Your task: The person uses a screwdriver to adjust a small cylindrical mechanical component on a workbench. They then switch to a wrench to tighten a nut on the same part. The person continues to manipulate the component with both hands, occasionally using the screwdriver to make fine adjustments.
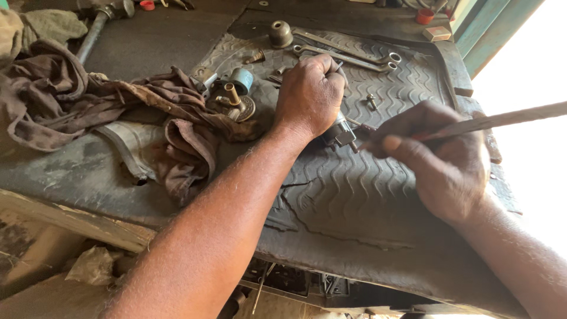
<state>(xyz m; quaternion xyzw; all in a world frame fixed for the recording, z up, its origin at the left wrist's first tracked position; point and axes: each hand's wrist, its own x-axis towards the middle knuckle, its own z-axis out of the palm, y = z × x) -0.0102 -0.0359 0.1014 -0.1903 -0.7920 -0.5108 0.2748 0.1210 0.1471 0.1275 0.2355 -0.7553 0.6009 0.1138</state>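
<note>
Small metal part (341, 131), dark and blocky, sits on the ribbed rubber mat (354, 195), near the mat's middle, mostly hidden under the left hand (308, 94). Left hand closed into a fist around the part's upper end; only the lower end shows below the palm. Exact shape of the part cannot be told.

Right hand (440, 156) lies just right of the part, over the mat's right half. Fingers pinched shut on a long thin tool (490, 121), rod-like, reddish-brown. Tool's tip points toward the part and sits right at its lower end; contact cannot be told. Its far end runs off past the mat's right edge into bright light.

On the mat's far edge: 2 long wrenches (348, 52) lying side by side, and a domed metal socket (281, 33) just left of them. A small bolt (371, 101) lies on the mat between the wrenches and the right hand.

At the mat's left edge: brass fitting (233, 100) and a blue-grey cylinder (241, 79), touching a heap of dirty brown rags (88, 100) that spreads left off the mat. Mat surface cracked near its front edge.
</note>
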